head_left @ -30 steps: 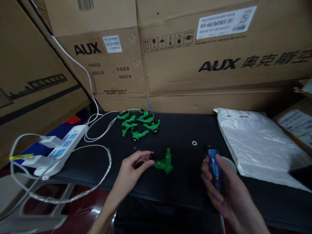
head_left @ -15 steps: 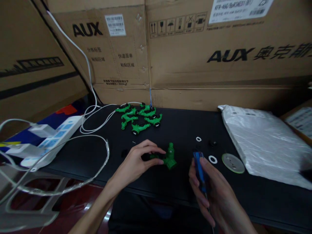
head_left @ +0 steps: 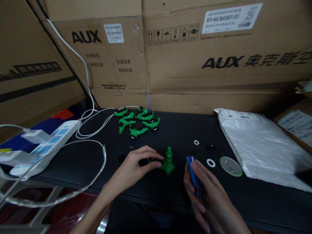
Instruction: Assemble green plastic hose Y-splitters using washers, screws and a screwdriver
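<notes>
My left hand [head_left: 143, 161] reaches in from the left with thumb and fingertips closed on one arm of a green Y-shaped hose connector [head_left: 168, 162]. Part of the connector is hidden behind the fingers. In my right hand [head_left: 207, 191] is a screwdriver [head_left: 193, 172], its blue handle pointing away from me and its thin shaft running back toward me. The screwdriver is apart from the connector. Just right of it lie a white ring washer [head_left: 211, 163], a smaller white ring [head_left: 196, 142] and a small black part [head_left: 211, 147].
Several green connectors with black parts [head_left: 138, 131] sit grouped toward the back. A round metal disc [head_left: 231, 166] lies beside a white plastic package [head_left: 258, 146] on the right. A power strip [head_left: 53, 139] and loose white cables are at left. Cardboard boxes [head_left: 170, 74] wall off the back.
The view has tilted and shifted slightly. A dark piece seen at my left fingertips before no longer shows there. Both hands keep their holds and remain in nearly the same place.
</notes>
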Tool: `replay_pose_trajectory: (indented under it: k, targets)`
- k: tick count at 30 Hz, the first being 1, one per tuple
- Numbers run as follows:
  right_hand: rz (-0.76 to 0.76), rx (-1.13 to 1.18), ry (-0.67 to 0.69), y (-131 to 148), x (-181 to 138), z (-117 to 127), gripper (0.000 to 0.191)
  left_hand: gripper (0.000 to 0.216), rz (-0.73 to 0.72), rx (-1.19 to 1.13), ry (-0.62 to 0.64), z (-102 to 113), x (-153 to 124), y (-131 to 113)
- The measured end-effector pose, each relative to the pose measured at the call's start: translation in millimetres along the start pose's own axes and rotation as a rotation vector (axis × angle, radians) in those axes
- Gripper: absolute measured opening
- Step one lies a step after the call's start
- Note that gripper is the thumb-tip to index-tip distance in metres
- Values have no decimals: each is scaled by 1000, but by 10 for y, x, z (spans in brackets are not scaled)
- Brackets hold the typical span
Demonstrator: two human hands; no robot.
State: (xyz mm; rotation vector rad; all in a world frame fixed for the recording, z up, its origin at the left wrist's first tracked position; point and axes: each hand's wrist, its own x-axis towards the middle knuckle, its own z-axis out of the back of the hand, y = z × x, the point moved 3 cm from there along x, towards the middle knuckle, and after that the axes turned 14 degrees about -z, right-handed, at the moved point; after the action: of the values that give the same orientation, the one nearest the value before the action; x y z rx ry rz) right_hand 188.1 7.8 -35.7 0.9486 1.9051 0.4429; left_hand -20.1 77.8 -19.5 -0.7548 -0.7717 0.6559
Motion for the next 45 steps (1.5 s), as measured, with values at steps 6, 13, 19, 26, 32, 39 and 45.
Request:
replay_pose_trajectory:
  k: [6, 13, 19, 26, 32, 39, 45]
  targets:
    - [-29, 4, 70, -33, 45, -156, 46, 17, -8, 32, 29, 13, 6, 2]
    - [5, -124, 5, -60, 128, -211, 51, 17, -23, 113, 103, 83, 64, -95]
    - [50, -256, 31, -66, 146, -252, 49, 17, -35, 143, 152, 127, 73, -137]
    - [54, -255, 35, -54, 178, -272, 59, 17, -58, 181, 108, 86, 27, -138]
    - [46, -269, 11, -52, 162, -284, 56, 11, -18, 182, 60, 64, 31, -179]
    - [64, -289, 13, -36, 155, -285, 52, 20, -80, 159, 184, 92, 59, -158]
    - [62, -309, 8, -32, 145, -282, 51, 28, -56, 187, 174, 180, 18, -140]
